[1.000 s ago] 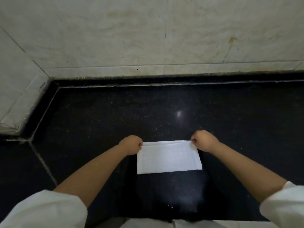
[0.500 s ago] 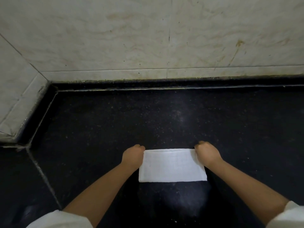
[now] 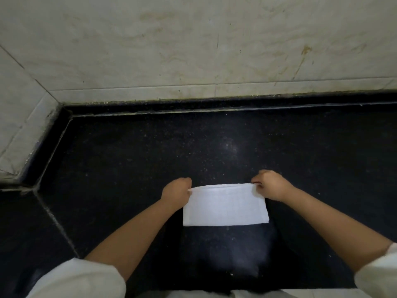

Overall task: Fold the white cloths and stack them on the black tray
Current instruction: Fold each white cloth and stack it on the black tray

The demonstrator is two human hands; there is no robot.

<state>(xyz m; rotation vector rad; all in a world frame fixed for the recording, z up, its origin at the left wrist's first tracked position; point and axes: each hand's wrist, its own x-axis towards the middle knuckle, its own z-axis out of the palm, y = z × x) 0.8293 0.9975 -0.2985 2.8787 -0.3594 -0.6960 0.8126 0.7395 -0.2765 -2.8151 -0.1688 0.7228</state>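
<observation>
A white cloth (image 3: 225, 206), folded into a wide rectangle, lies near me on the black speckled counter (image 3: 150, 160). My left hand (image 3: 177, 191) pinches its far left corner. My right hand (image 3: 271, 186) pinches its far right corner. The far edge is lifted slightly off the surface between the two hands, while the near edge rests flat. No black tray is in view.
A pale marble-tiled wall (image 3: 193, 46) runs along the back of the counter and angles in at the left (image 3: 19, 125). A seam (image 3: 55, 222) crosses the counter on the left. White sleeves show at both lower corners.
Both hands have raised the cloth's far edge a little off the counter after pressing it flat half a second ago. The view has shifted slightly.
</observation>
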